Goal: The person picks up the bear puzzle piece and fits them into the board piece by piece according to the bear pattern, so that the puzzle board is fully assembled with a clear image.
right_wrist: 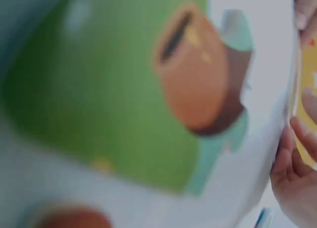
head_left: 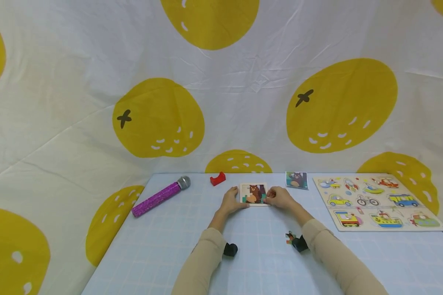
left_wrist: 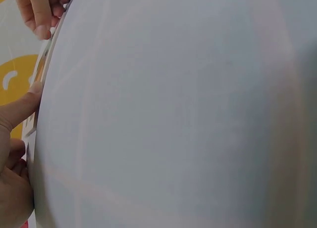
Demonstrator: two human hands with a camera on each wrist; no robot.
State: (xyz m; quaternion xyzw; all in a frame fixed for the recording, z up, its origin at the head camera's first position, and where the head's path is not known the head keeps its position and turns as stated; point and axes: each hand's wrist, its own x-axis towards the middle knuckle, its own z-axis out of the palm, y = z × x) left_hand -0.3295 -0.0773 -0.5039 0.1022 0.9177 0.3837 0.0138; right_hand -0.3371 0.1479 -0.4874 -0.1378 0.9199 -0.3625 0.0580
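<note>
A small jigsaw puzzle board (head_left: 254,192) with a brown bear picture lies at the table's far middle. My left hand (head_left: 231,201) holds it at its left side, the thumb (left_wrist: 34,92) along the near edge. At its lower right corner my right hand (head_left: 280,198) pinches a puzzle piece, mostly hidden by the fingers. The left wrist view shows the right fingertips (left_wrist: 43,31) pointing down onto the board. Close under the right wrist lies a loose puzzle piece (right_wrist: 198,84), green with a brown pot, blurred in that view.
Behind the right hand lies a bear picture card (head_left: 297,180). A wooden vehicle peg puzzle (head_left: 369,207) covers the table's right side. On the left are a purple glitter microphone (head_left: 158,200) and a small red holder-like object (head_left: 218,178). A fruit-patterned cloth (head_left: 243,102) hangs behind.
</note>
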